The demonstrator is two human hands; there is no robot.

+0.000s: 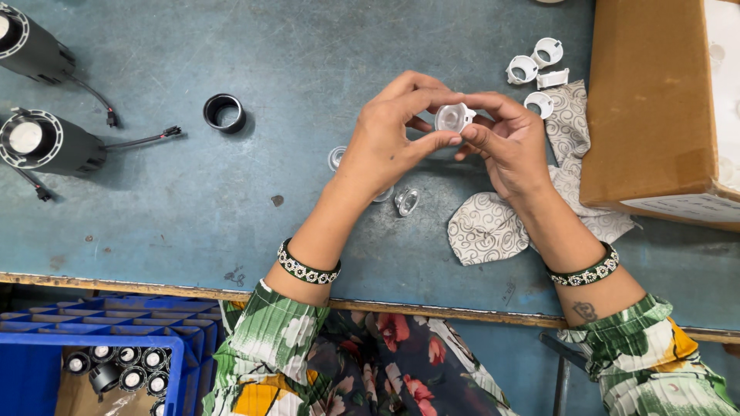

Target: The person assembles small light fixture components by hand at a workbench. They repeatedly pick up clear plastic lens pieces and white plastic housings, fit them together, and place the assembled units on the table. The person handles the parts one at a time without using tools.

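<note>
Seen from the head camera looking straight down, two bare hands meet above a worn blue-grey tabletop (193, 200). The left hand (385, 146) and the right hand (509, 146) are both closed in a fingertip pinch on one small white plastic holder with a clear lens (453, 117), held up in the air between them, just above the middle of the work area. The part looks very light and rigid — thin moulded plastic, likely smooth and a little slippery, and its clear face would probably scratch or smudge, so the outer rim seems the safest place to grip. On the tabletop under the left hand lie two more clear lenses (406, 201), loose. A patterned grey cloth (493, 227) lies under the right wrist. Several empty white holders (536, 65) sit near a cardboard box (647, 100) at the right. At the left are a black ring (224, 112) and two black cylindrical lamp bodies (46, 142) with trailing wires. A blue crate (100, 339) of small lamp parts stands below the table edge.
</note>
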